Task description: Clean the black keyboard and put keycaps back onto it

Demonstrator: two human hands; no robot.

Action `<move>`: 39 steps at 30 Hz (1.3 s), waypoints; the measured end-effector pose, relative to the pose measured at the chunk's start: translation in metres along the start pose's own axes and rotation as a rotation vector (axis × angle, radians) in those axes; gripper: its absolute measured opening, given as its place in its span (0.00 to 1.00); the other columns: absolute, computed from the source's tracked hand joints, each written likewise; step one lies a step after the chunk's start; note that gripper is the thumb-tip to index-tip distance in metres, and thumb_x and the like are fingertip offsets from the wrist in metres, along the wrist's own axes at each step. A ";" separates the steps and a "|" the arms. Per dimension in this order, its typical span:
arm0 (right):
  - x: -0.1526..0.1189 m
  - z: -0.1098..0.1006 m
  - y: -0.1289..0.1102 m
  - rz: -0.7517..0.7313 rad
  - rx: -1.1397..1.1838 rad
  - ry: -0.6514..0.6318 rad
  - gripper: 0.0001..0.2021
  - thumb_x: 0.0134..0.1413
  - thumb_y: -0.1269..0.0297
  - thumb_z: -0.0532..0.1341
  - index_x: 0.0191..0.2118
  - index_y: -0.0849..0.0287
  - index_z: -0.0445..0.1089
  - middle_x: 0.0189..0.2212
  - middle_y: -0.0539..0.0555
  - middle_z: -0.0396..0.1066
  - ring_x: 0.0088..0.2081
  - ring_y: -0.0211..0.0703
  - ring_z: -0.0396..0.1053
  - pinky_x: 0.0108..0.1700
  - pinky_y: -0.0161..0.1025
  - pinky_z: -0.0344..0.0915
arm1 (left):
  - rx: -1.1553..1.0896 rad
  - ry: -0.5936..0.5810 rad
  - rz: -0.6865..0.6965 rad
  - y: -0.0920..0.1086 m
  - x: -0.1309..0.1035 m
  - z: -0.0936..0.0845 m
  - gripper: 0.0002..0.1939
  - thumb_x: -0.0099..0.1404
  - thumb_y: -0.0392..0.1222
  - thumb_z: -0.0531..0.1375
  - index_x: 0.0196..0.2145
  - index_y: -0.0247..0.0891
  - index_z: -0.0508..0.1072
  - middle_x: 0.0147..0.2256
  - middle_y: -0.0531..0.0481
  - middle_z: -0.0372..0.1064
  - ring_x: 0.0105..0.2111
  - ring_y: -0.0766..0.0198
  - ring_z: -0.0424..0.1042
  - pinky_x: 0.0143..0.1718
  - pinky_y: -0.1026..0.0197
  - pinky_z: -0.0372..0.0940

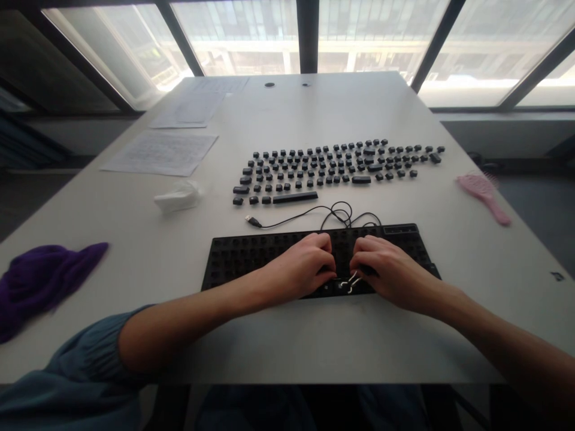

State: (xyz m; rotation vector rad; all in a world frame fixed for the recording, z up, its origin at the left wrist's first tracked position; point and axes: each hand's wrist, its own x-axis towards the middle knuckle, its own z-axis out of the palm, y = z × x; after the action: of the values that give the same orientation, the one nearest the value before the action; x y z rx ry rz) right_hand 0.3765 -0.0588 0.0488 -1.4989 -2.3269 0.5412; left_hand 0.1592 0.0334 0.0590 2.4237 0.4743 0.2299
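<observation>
A black keyboard lies near the table's front edge, most of its keycaps off. Pinched in the closed fingers of my right hand is a wire keycap puller, its wire ends down at a keycap in the bottom row. My left hand rests on the middle of the keyboard, just left of the puller, with its fingers curled in. Whatever may be between those fingers is hidden. Beyond the keyboard, loose black keycaps lie in rows, including a long spacebar.
A USB cable loops behind the keyboard. On the left are a purple cloth, a crumpled white tissue and printed sheets. A pink hairbrush lies at the right edge. Windows stand behind the white table.
</observation>
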 end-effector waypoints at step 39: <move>0.004 0.000 -0.004 0.152 -0.001 -0.001 0.07 0.58 0.74 0.66 0.31 0.59 0.69 0.37 0.53 0.69 0.40 0.45 0.69 0.42 0.41 0.64 | -0.008 0.047 -0.115 0.001 0.004 0.004 0.08 0.58 0.32 0.70 0.36 0.36 0.77 0.39 0.50 0.68 0.37 0.62 0.70 0.39 0.62 0.67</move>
State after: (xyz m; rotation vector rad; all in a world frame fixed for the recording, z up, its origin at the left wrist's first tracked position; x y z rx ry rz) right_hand 0.3716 -0.0565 0.0508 -1.6853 -2.2259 0.5785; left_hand 0.1637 0.0323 0.0568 2.3788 0.6307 0.2392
